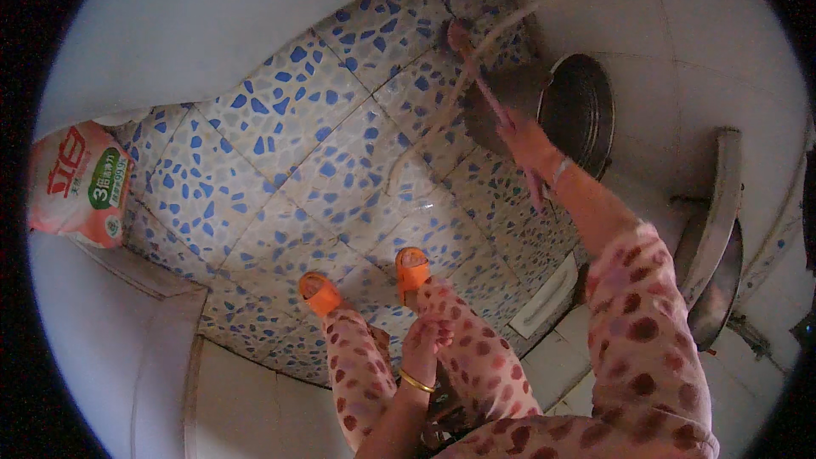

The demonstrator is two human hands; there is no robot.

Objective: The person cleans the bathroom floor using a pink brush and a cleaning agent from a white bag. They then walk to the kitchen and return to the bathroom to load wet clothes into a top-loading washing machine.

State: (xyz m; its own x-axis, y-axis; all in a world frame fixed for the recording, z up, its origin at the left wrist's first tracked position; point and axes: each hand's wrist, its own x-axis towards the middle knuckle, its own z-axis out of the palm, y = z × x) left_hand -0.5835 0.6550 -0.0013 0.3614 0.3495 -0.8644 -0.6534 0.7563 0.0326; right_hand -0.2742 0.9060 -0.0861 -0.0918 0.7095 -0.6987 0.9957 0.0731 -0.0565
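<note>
blue-flecked floor [323, 170], bucket [580, 110] dark inside; right grip [523, 138] clasps brush [487, 92], left grip [427, 337] curled closed.

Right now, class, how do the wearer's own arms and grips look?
Both are ungloved. The left grip has a smooth gold-coloured bangle at the wrist; the right grip has a thin pale band there. The right arm's pink sleeve has dark reddish spots.
</note>
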